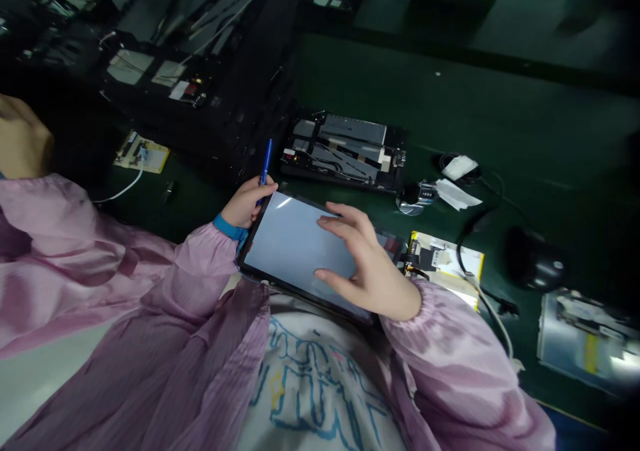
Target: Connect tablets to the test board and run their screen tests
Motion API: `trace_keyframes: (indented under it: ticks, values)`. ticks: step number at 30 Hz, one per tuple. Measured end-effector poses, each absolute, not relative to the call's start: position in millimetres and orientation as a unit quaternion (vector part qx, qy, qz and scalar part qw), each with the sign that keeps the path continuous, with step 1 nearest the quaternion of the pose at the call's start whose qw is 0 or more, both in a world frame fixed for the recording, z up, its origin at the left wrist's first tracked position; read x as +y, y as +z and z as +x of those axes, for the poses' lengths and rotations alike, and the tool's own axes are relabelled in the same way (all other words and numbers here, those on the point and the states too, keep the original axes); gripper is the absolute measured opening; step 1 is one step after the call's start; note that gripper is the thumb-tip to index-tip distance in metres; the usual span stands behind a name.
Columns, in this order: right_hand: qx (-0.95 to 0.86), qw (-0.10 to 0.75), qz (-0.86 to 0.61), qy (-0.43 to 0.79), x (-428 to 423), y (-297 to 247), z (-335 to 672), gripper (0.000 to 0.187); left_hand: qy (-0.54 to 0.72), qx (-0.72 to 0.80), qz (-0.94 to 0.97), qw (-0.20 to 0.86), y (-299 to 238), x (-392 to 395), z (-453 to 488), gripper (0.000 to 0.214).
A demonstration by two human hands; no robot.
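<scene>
A dark-framed tablet (295, 241) with a pale, lit, blank screen lies tilted close to my body. My left hand (245, 203) wraps round its upper left corner, and a blue pen (267, 162) sticks up from between those fingers. Over the right half of the screen hovers my right hand (363, 257), fingers and thumb spread apart with nothing between them. Whether its fingertips touch the glass, I cannot tell. Just beyond the tablet, an opened device (350, 151) shows its battery and cables.
Stacked open device housings (200, 44) rise at the upper left. At far left is another person's hand (23, 137), near a small cabled board (143, 152). To my right are a battery module (445, 257), a coiled black cable (453, 164), a black round object (537, 261) and a metal panel (575, 337).
</scene>
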State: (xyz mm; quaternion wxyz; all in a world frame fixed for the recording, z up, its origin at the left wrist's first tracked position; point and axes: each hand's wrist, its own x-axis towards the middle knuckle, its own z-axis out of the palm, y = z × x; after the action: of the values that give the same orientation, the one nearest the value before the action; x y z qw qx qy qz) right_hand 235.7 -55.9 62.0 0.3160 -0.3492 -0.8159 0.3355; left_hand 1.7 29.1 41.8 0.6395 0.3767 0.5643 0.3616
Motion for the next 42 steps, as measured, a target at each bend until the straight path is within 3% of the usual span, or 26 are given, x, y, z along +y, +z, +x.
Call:
trace_keyframes:
  ticks: [4, 6, 10, 15, 23, 32, 42]
  values:
    - [-0.896, 0.177, -0.366, 0.177, -60, 52, 227, 0.052, 0.359, 0.565, 0.377, 0.64, 41, 30, 1, 0.021]
    - [-0.904, 0.154, -0.372, 0.146, -65, 49, 226, 0.045, 0.359, 0.566, 0.376, 0.64, 41, 30, 1, 0.021]
    - [-0.89, 0.18, -0.391, 0.15, -75, 52, 238, 0.019, 0.358, 0.574, 0.37, 0.637, 43, 30, 2, 0.019]
    - [-0.843, 0.254, -0.436, 0.185, -82, 57, 268, 0.011, 0.356, 0.578, 0.366, 0.637, 45, 29, 4, 0.02]
    - [-0.757, 0.312, -0.554, 0.15, -99, 45, 302, 0.039, 0.356, 0.577, 0.364, 0.639, 46, 29, 4, 0.019]
    - [-0.738, 0.258, -0.594, 0.192, -115, 34, 305, 0.083, 0.37, 0.586, 0.352, 0.63, 46, 30, 6, 0.022]
    - [-0.754, 0.205, -0.585, 0.219, -120, 28, 306, 0.103, 0.366, 0.584, 0.348, 0.635, 45, 31, 6, 0.024]
